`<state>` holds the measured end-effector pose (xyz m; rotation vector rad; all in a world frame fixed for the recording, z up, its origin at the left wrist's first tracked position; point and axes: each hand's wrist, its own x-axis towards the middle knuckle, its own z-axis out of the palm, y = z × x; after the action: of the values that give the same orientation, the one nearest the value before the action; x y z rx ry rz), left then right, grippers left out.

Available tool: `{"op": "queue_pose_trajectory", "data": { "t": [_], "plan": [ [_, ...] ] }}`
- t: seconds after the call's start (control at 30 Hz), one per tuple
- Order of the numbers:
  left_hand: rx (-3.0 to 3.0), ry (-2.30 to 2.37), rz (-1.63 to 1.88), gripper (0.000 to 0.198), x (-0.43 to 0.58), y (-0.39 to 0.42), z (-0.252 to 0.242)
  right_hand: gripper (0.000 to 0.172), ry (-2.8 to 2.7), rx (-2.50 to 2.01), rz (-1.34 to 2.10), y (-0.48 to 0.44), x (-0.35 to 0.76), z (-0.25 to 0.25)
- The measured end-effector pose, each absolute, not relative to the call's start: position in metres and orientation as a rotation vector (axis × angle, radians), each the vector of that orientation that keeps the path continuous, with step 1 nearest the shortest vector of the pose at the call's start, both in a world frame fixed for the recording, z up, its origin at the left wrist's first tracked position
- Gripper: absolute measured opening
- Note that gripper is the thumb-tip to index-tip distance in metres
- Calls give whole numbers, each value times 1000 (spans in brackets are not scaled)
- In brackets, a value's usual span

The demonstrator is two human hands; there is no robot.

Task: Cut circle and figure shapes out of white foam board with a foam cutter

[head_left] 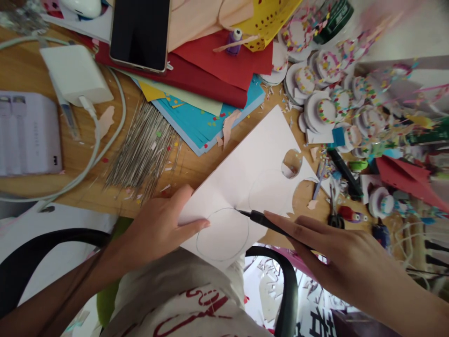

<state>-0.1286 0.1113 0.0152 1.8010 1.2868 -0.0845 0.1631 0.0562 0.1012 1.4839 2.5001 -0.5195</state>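
Leftmost, thin wires (140, 152) lie bundled on the table (192, 169). The left hand (164, 220) pinches the white sheet (261, 150) by its left edge — thumb on top, just beside a drawn circle (222, 236), a finger against the edge. The sheet lies between both hands. The right hand (336, 252) has its fingers closed round a slim black tool (268, 222) — tip at the circle's outline.

White card (261, 145) slants, holed and circle-marked; pointed black tool (259, 218) touches it.
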Motion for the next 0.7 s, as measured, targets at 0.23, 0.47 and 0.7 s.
{"op": "queue_pose_trajectory", "data": {
  "t": [0.23,0.47,0.7],
  "plan": [
    [1792,1323,-106,34,-127,110,15,54,2450,1590,-646,42,164,96],
    [1787,1349,-93,33,-124,111,23,53,2462,1656,-557,29,163,93],
    [1798,1379,-103,31,-124,109,25,53,2375,1759,-712,19,165,88]
  ]
}}
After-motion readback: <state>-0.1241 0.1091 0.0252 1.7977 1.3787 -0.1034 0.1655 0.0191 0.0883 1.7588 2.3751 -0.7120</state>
